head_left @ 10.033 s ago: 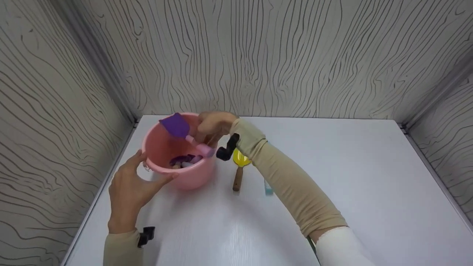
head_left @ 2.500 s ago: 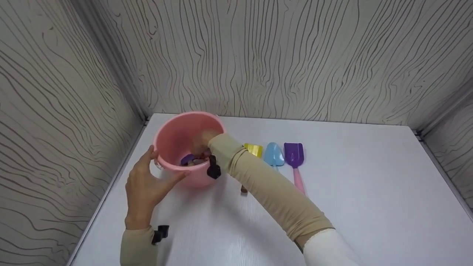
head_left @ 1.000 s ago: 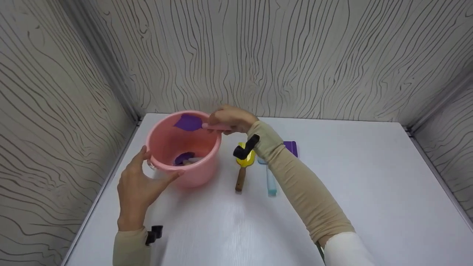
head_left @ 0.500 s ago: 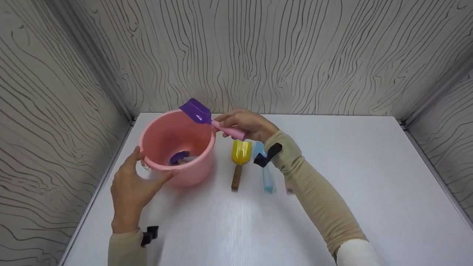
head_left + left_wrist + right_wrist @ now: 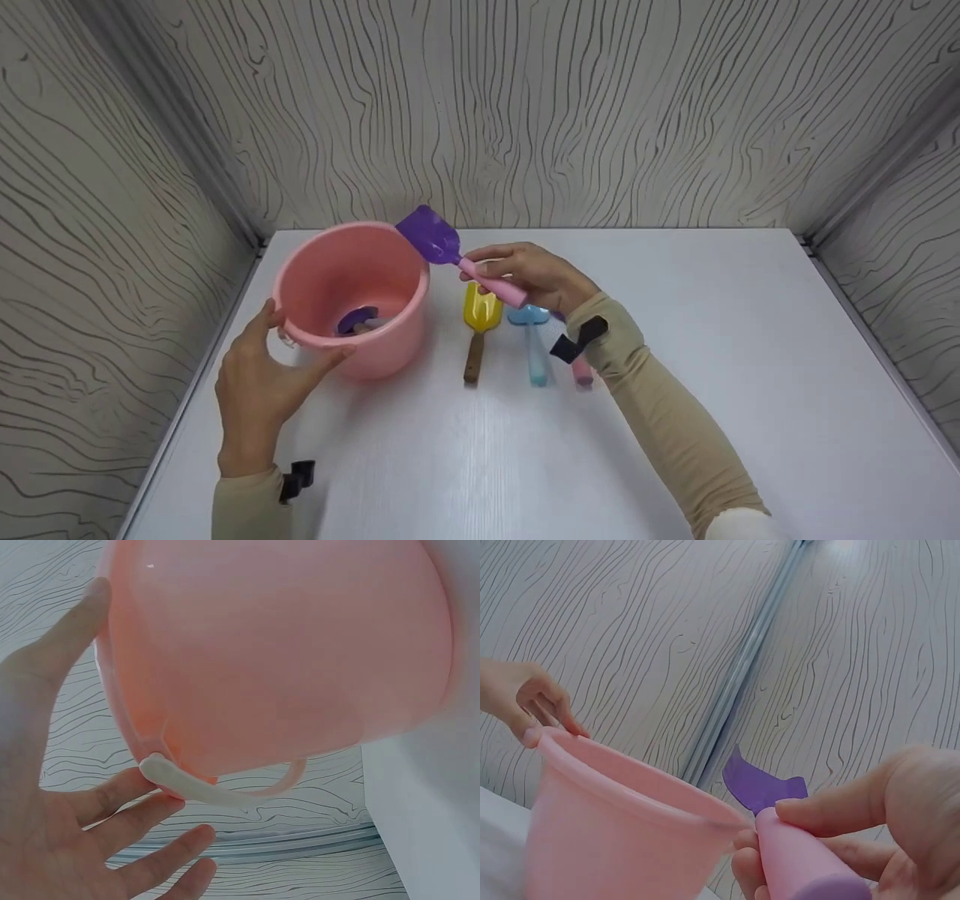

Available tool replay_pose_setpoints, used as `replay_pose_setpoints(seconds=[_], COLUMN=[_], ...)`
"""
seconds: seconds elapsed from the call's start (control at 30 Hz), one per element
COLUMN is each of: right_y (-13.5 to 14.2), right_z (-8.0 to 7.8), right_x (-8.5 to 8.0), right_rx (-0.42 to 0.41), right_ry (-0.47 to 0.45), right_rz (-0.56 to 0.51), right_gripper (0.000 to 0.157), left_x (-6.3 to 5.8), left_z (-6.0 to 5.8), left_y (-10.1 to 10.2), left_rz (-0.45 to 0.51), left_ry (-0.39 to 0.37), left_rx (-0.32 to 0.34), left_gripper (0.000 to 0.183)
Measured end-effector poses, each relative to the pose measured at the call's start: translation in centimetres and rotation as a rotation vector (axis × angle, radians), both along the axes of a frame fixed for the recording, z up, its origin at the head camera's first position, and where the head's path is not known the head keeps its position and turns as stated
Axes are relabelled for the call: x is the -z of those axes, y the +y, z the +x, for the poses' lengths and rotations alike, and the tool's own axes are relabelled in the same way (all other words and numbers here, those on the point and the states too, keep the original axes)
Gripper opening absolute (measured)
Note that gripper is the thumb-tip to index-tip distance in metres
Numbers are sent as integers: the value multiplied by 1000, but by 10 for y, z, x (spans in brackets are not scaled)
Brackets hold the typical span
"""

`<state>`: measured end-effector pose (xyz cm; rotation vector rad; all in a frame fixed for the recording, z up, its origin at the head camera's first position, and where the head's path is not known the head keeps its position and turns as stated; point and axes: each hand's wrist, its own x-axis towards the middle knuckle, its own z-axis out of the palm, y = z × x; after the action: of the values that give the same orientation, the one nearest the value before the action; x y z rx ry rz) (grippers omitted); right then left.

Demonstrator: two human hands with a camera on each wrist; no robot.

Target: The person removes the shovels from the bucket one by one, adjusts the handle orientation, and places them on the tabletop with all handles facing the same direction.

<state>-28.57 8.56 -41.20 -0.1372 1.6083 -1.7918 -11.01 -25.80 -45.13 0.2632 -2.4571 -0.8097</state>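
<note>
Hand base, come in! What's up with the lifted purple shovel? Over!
Right hand gripping purple shovel by pink handle, held up. Left hand holding pink bucket. Right sleeve partly hiding another pink-handled shovel.

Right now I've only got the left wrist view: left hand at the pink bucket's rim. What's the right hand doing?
Observer: The right hand is holding a purple shovel by its pink handle.
Operator: Anything inside the pink bucket? I just see its outer wall.
Observer: Yes. The head view shows a purple piece at the bottom, with something paler against it, too small to name.
Operator: And on the table, to the bucket's right?
Observer: Three tools side by side, handles toward the person: a yellow scoop, a light-blue tool and a pink-handled tool, the last partly hidden behind the right hand and wrist.
</note>
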Motion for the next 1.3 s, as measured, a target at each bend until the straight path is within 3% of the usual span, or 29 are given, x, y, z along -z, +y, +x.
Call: replay_pose_setpoints(seconds=[0.13, 0.27, 0.6, 0.93, 1.3], right_y=[12, 27, 57, 93, 142], right_z=[2, 3, 12, 23, 35], right_x=[10, 21, 43, 64, 86], right_rx=[100, 148, 172, 210, 261], right_ry=[-35, -36, -16, 22, 0], right_rz=[9, 5, 14, 169, 242], right_gripper=[48, 53, 58, 73, 77], left_x=[-2, -4, -5, -3, -4], left_z=[2, 3, 4, 10, 11], left_y=[-1, 0, -5, -4, -1], left_rz=[19, 28, 0, 19, 16], left_ry=[-23, -48, -25, -13, -10], left_rx=[-12, -22, -17, -20, -13], left_gripper=[121, 121, 121, 119, 120])
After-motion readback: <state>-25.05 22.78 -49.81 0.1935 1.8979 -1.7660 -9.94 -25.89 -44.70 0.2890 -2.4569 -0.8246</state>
